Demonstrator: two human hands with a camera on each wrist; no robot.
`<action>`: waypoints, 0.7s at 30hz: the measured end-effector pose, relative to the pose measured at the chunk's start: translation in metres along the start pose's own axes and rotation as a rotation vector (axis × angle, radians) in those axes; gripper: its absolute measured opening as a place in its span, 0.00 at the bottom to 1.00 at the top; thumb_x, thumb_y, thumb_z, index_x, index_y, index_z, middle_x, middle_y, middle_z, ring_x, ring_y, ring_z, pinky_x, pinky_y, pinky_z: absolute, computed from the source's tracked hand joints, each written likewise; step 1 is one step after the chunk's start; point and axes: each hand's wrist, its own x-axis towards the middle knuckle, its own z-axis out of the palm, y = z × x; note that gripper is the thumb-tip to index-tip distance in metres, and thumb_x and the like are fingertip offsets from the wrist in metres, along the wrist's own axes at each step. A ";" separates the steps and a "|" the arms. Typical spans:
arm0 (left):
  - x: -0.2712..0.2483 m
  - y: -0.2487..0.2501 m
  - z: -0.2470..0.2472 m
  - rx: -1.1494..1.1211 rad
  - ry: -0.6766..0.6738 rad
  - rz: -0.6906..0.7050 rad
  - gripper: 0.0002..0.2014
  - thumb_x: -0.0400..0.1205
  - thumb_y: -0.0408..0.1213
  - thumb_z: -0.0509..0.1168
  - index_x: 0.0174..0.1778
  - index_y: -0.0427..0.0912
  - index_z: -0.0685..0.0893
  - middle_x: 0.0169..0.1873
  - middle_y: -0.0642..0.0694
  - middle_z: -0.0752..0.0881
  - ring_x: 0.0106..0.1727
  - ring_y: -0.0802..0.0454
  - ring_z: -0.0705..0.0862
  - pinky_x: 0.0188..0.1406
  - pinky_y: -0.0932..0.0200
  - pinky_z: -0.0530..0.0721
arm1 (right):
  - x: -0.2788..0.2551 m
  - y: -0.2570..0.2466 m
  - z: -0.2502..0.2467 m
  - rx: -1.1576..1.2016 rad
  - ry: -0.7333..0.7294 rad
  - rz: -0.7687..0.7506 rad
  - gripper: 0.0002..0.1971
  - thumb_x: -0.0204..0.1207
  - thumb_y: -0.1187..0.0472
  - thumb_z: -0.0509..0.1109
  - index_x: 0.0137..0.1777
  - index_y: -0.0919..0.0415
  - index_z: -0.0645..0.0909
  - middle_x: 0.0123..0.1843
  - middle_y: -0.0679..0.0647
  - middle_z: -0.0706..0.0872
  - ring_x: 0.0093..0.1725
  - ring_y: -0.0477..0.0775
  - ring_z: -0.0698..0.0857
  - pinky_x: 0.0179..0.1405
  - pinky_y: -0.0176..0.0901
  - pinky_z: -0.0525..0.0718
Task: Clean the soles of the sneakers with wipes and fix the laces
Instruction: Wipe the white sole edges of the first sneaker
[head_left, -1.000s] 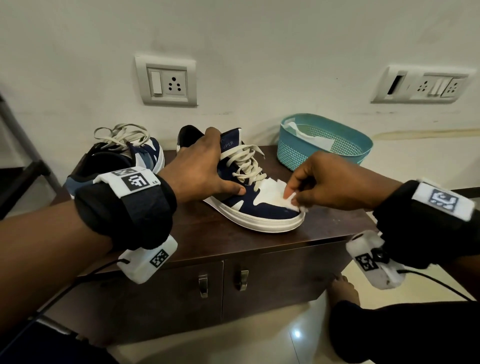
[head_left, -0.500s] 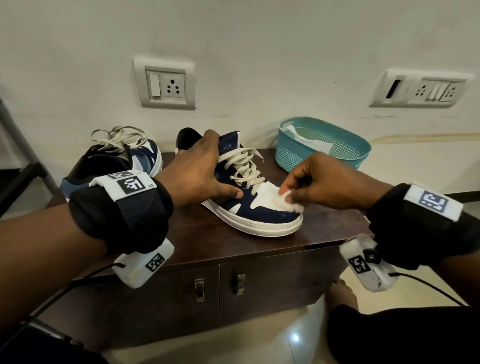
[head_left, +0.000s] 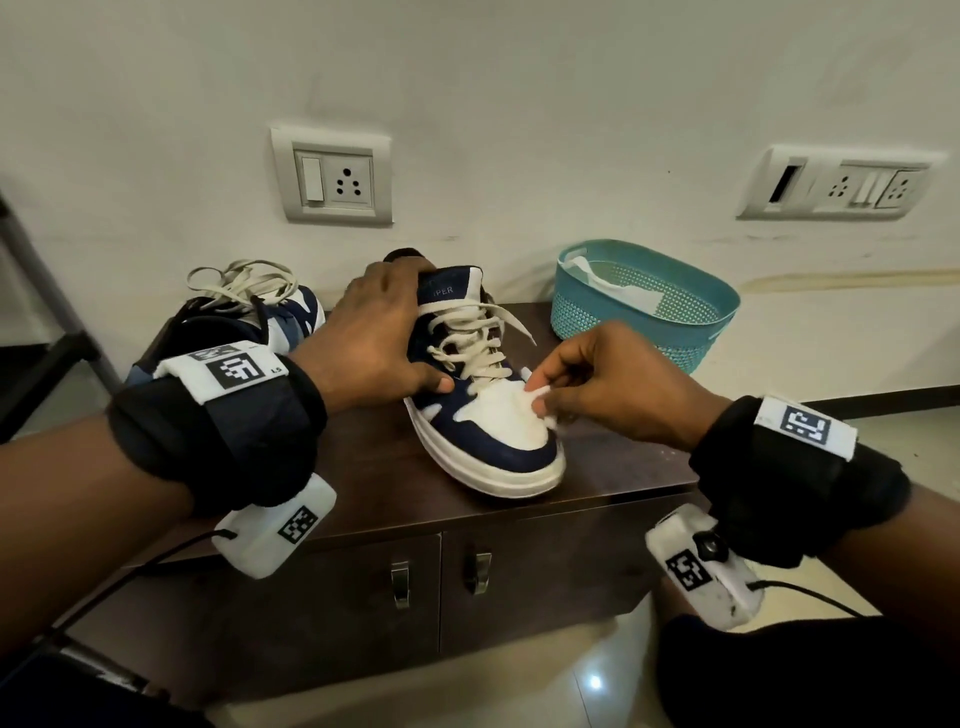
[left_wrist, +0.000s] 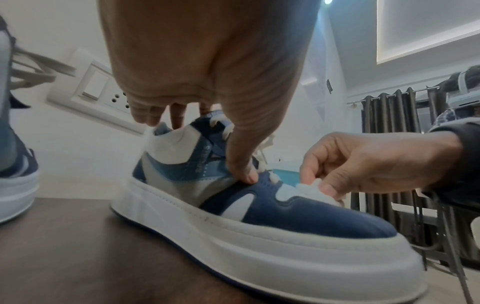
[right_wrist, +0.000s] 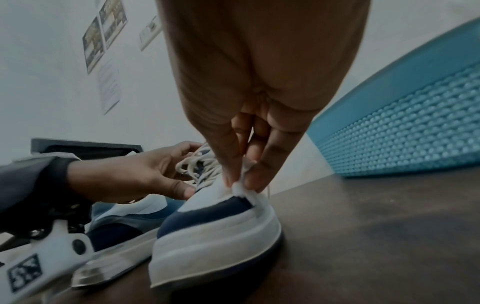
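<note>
The left hand (head_left: 379, 338) holds the sneaker (head_left: 493, 441); the right hand (head_left: 613, 384) pinches a wipe (head_left: 543, 402); a hard rub might slide the shoe off the tabletop (head_left: 374, 467).

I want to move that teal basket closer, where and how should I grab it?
Grip the teal basket by its near rim, reaching from the front right with fingers hooked over the edge. It stands upright and open-topped on the cabinet, its wall is perforated and flared, and a wipe lies inside.
</note>
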 end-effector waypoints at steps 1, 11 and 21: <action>0.000 -0.003 -0.002 -0.003 0.000 -0.015 0.57 0.67 0.49 0.85 0.86 0.43 0.57 0.80 0.36 0.66 0.82 0.37 0.63 0.83 0.44 0.63 | -0.003 -0.003 0.002 0.049 -0.041 -0.010 0.07 0.70 0.70 0.82 0.47 0.63 0.92 0.35 0.53 0.93 0.32 0.46 0.90 0.38 0.37 0.89; -0.032 0.003 -0.002 -0.145 -0.195 -0.162 0.54 0.72 0.66 0.73 0.86 0.43 0.54 0.79 0.45 0.74 0.72 0.47 0.79 0.60 0.61 0.73 | 0.003 0.009 0.013 0.213 0.196 0.003 0.02 0.75 0.67 0.78 0.46 0.61 0.91 0.38 0.57 0.93 0.40 0.60 0.93 0.50 0.64 0.91; -0.033 -0.002 0.017 0.004 -0.340 -0.129 0.66 0.52 0.75 0.78 0.82 0.45 0.63 0.73 0.45 0.76 0.70 0.48 0.76 0.66 0.54 0.79 | -0.007 -0.016 0.065 -0.009 0.228 -0.195 0.06 0.73 0.62 0.80 0.48 0.51 0.93 0.44 0.41 0.91 0.44 0.37 0.88 0.45 0.28 0.83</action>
